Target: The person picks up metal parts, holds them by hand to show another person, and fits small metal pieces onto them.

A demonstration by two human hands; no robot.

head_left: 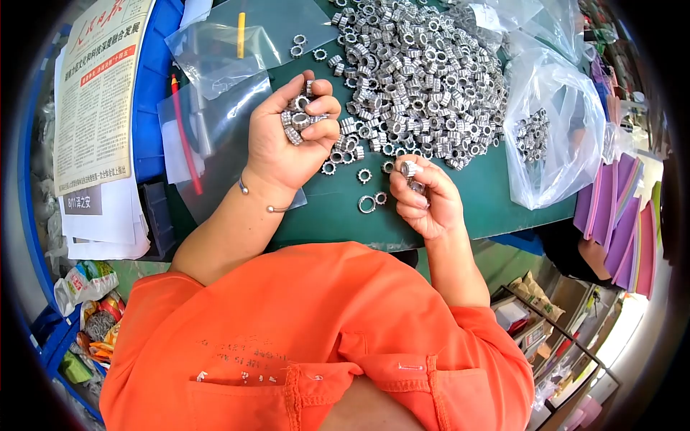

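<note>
My left hand [272, 136] is raised over the table, palm up, its fingers curled around several small notched metal rings [299, 119]. Lower and to the right, my right hand [438, 208] pinches a metal ring [409, 169] between thumb and fingers, and more metal shows under the curled fingers. A large heap of the same rings [424, 79] covers the back of the table. Between my hands lie a wider thin ring [367, 204] and a few small loose ones, one of them a notched ring [364, 175].
The green tabletop [327, 224] carries clear plastic sheets [230, 129], a yellow stick [241, 34] and a red pen-like stick [185, 136]. A clear bag [532, 179] with rings inside stands right. Left are a newspaper [100, 93] and a blue bin [149, 108]; purple folders [607, 201] are far right.
</note>
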